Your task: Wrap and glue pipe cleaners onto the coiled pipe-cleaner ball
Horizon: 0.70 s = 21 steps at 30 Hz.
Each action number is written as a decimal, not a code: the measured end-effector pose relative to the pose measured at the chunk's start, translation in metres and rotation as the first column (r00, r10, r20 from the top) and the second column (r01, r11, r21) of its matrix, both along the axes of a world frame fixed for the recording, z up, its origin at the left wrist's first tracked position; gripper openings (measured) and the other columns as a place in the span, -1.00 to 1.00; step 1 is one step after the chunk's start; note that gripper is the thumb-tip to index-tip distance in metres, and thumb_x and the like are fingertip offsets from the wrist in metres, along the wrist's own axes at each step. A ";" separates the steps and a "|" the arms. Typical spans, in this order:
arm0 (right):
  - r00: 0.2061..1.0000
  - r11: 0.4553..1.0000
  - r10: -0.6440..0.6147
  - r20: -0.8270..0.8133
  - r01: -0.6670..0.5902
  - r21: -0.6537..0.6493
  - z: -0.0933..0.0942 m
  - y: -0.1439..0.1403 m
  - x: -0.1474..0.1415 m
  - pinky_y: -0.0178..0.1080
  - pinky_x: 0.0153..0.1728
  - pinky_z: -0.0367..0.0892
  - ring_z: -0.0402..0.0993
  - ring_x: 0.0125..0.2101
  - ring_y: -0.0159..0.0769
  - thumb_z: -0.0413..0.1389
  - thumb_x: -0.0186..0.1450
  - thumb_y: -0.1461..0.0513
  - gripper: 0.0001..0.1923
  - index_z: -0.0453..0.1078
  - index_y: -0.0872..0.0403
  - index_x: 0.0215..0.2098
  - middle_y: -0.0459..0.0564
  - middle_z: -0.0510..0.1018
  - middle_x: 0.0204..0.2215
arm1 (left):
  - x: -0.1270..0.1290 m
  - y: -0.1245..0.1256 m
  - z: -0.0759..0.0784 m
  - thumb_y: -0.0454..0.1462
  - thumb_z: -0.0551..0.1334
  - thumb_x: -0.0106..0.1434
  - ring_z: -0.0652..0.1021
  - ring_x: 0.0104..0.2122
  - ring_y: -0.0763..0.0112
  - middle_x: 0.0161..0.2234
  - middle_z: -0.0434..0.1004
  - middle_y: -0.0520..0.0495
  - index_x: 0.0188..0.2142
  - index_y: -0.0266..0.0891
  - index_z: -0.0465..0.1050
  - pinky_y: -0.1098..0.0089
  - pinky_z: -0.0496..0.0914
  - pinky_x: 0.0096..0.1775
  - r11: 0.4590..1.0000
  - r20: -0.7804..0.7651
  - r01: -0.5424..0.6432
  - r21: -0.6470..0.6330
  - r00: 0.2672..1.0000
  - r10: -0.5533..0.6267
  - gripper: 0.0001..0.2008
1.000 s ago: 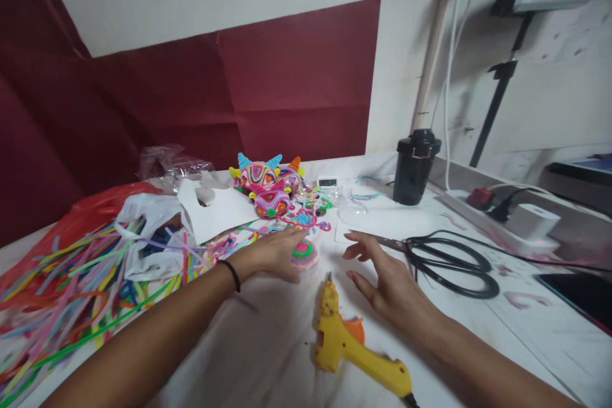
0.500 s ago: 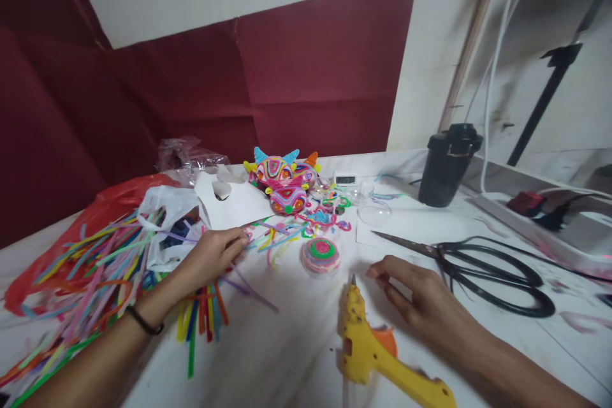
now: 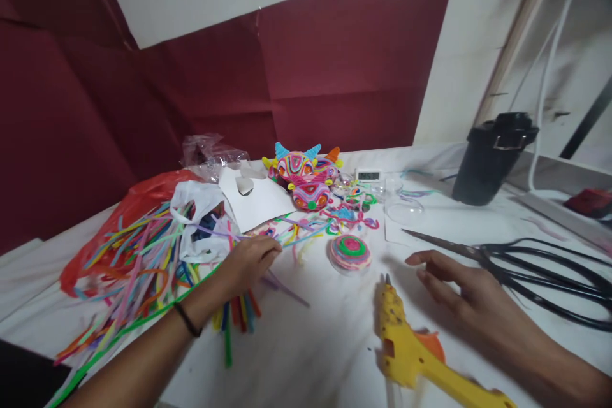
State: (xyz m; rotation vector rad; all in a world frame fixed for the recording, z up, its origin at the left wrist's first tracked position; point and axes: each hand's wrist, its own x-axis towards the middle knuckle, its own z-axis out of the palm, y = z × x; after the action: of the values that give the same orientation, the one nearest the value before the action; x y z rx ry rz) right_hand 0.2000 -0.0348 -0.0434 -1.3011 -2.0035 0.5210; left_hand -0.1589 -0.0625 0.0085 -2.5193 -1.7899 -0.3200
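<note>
My left hand (image 3: 252,262) is over the pipe cleaners (image 3: 138,274) at the left, its thumb and fingers pressed together. What they pinch, if anything, is hidden. A long green pipe cleaner (image 3: 129,329) runs beside my left forearm towards that hand. My right hand (image 3: 471,296) hovers with thumb and index finger apart, nothing between them. It is just right of a yellow glue gun (image 3: 401,347) that lies with its nozzle pointing away from me. Beyond the nozzle sits a round disc coiled in pink, green and blue (image 3: 350,252). Large black-handled scissors (image 3: 482,255) lie right of my right hand.
Colourful animal-like heads with horns (image 3: 306,175) stand at the back, by cut white card (image 3: 255,201) and a small digital clock (image 3: 368,175). Clear domes (image 3: 404,209) lie nearby. A black lidded cup (image 3: 495,159) stands back right. Red (image 3: 153,191) and white bags (image 3: 205,248) are at left.
The view has swung left, so everything sits further right. More of the green pipe cleaner shows along my left forearm. Both hands stay in about the same places over the table.
</note>
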 end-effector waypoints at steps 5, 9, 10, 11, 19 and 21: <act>0.993 0.997 0.076 0.086 -0.076 0.004 0.002 -0.001 -0.001 -0.35 -0.63 0.20 0.30 -0.69 -0.38 -0.10 0.34 0.10 -0.73 0.37 0.02 -0.17 -0.15 0.47 -0.60 | 0.027 0.035 -0.013 -0.33 0.04 0.31 0.52 -0.14 0.27 -0.20 0.55 -0.13 -0.23 -0.23 0.49 0.32 0.34 -0.08 0.999 -0.114 0.004 -0.033 0.994 -0.007 -0.76; 0.992 0.995 0.084 0.090 -0.088 0.042 0.003 0.000 0.000 -0.33 -0.60 0.24 0.36 -0.65 -0.35 -0.08 0.34 0.14 -0.77 0.37 -0.01 -0.18 -0.14 0.50 -0.59 | 0.037 0.050 -0.020 -0.35 0.05 0.29 0.54 -0.20 0.18 -0.20 0.54 -0.25 -0.24 -0.31 0.48 0.26 0.39 -0.17 0.996 -0.212 -0.069 -0.053 0.976 0.056 -0.77; 0.992 0.994 0.088 0.091 -0.093 0.050 0.004 0.000 0.000 -0.32 -0.57 0.26 0.39 -0.63 -0.33 -0.08 0.34 0.14 -0.77 0.38 -0.01 -0.19 -0.14 0.51 -0.58 | 0.037 0.052 -0.021 -0.35 0.04 0.29 0.54 -0.21 0.17 -0.20 0.54 -0.26 -0.24 -0.31 0.48 0.25 0.39 -0.18 0.995 -0.230 -0.084 -0.054 0.971 0.070 -0.77; 0.991 0.994 0.093 0.093 -0.098 0.056 0.005 0.000 0.000 -0.31 -0.55 0.27 0.41 -0.61 -0.33 -0.07 0.34 0.13 -0.78 0.38 -0.01 -0.20 -0.13 0.52 -0.58 | 0.037 0.053 -0.022 -0.36 0.02 0.30 0.54 -0.21 0.17 -0.20 0.54 -0.26 -0.23 -0.31 0.47 0.25 0.40 -0.18 0.994 -0.246 -0.098 -0.054 0.966 0.082 -0.76; 0.987 0.990 0.128 0.093 -0.133 0.052 0.005 -0.002 -0.002 -0.28 -0.46 0.32 0.51 -0.50 -0.28 -0.10 0.37 0.14 -0.75 0.40 -0.03 -0.18 -0.10 0.55 -0.53 | 0.017 0.048 -0.019 -0.37 0.00 0.29 0.55 -0.22 0.16 -0.27 0.54 -0.27 -0.27 -0.30 0.44 0.23 0.40 -0.18 0.966 -0.310 -0.259 0.009 0.918 0.249 -0.77; 0.988 0.990 0.126 0.085 -0.131 0.059 0.002 -0.001 -0.002 -0.27 -0.45 0.33 0.51 -0.50 -0.27 -0.11 0.37 0.14 -0.74 0.39 -0.02 -0.15 -0.08 0.55 -0.52 | 0.015 0.044 -0.014 -0.36 0.00 0.30 0.55 -0.22 0.17 -0.24 0.53 -0.25 -0.23 -0.29 0.41 0.24 0.40 -0.20 0.959 -0.298 -0.281 0.044 0.912 0.281 -0.78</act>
State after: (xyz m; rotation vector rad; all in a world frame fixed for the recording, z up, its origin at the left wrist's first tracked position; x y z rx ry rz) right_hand 0.1982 -0.0354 -0.0414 -1.1767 -2.1642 0.4653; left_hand -0.1435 -0.0182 -0.0053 -2.1211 -1.9791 0.0743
